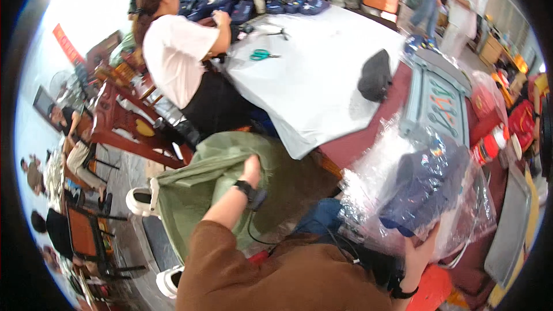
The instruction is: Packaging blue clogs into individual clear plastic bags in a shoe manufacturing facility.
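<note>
**One white-covered surface (pixel 322 40), with one olive-green pliable sack (pixel 190 219) and one crinkled clear plastic bag (pixel 360 196) at its near side.**
The sack lies below the surface's near edge; the bag, right of the sack at the surface's near-right side, encloses a dark-blue fabric bundle (pixel 426 184), its pieces uncountable through the glossy film. The left hand (pixel 252 171) meets the sack's folds, probably steadying its mouth; its fingers are hidden, their spread cannot be told. The right hand (pixel 420 250) holds the bag from below, fingers closed on the film, apparently supporting the load. Upon the surface: one dark-grey cap-like piece (pixel 375 75), right; one pair of teal-handled scissors (pixel 260 55), left.
</note>
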The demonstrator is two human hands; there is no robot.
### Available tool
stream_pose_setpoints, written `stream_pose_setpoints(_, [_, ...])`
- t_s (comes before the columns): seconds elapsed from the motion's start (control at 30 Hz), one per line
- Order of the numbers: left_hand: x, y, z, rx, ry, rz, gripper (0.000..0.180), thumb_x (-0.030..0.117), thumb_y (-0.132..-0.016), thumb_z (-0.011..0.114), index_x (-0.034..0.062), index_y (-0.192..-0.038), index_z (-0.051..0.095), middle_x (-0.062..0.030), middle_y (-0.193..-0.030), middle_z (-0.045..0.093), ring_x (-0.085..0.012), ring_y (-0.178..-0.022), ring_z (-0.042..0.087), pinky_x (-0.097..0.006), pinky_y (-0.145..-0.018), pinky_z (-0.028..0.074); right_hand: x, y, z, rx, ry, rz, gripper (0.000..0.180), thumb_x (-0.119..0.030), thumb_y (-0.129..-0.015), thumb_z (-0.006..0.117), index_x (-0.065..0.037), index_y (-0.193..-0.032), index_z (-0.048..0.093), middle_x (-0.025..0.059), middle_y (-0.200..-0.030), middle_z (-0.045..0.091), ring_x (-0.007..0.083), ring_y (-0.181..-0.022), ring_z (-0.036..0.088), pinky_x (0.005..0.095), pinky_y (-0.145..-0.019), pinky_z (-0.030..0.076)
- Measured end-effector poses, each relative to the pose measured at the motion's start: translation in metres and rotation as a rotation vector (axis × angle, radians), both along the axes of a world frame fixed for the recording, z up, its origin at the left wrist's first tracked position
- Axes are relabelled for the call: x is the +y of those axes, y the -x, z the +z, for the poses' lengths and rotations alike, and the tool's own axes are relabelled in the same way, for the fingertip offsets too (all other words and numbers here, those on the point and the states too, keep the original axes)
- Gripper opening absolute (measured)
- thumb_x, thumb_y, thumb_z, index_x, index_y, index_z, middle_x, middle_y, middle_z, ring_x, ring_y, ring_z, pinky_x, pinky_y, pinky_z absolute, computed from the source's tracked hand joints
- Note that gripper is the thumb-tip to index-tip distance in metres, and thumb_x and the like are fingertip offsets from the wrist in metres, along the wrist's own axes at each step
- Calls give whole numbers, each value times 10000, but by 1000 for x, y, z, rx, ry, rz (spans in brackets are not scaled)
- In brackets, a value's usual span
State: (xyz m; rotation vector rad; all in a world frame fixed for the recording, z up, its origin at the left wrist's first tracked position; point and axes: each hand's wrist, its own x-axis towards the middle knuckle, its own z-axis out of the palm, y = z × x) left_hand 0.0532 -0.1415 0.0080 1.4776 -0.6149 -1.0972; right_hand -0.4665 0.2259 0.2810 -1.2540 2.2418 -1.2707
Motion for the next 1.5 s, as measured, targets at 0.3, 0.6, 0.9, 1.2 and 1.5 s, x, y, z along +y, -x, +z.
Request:
stream_pose_setpoints(0.3, [-17,23,-24,-1633,-311,-781,206,151,-915,575,80,-830,749,-157,-990,735,-308,-915,723,-481,-741,561,7,1,3,142,32,-36,1010,-44,-668,737,7,-1552,252,201,-1311,543,313,-1144,578,375,-989,474])
stream_pose_setpoints(0.6, [17,40,181,-1835,-494,-972,173,223,-770,664,85,-747,766,-134,-818,750,-274,-841,745,-382,-705,581,15,-8,42,133,9,-53,1009,-258,-718,881,-16,-1523,323,116,-988,591,202,-683,572,333,-635,504])
stream_pose_setpoints(0.9, [160,272,388,-911,952,-1525,1276,385,-633,943,-22,-1557,162,-296,-1576,250,-402,-1459,305,-451,-1155,340,31,-12,70,83,37,-78,1113,-256,-664,922,-47,-1553,286,102,-1011,597,169,-704,602,294,-643,521])
stream_pose_setpoints(1.2, [220,345,340,-702,799,-1435,1177,75,-690,857,-47,-1551,64,-322,-1486,290,-513,-1323,368,-502,-1122,342,-7,-34,59,312,29,-80,1345,-415,-656,916,81,-1547,38,260,-1198,535,374,-1004,613,439,-827,527])
stream_pose_setpoints(1.5, [208,356,317,-510,1022,-1430,995,82,-799,787,-28,-1551,145,-299,-1389,446,-473,-1272,440,-482,-1082,372,-12,-19,44,-187,33,60,1238,-378,-727,877,98,-1540,73,322,-1342,448,423,-1099,560,415,-965,466])
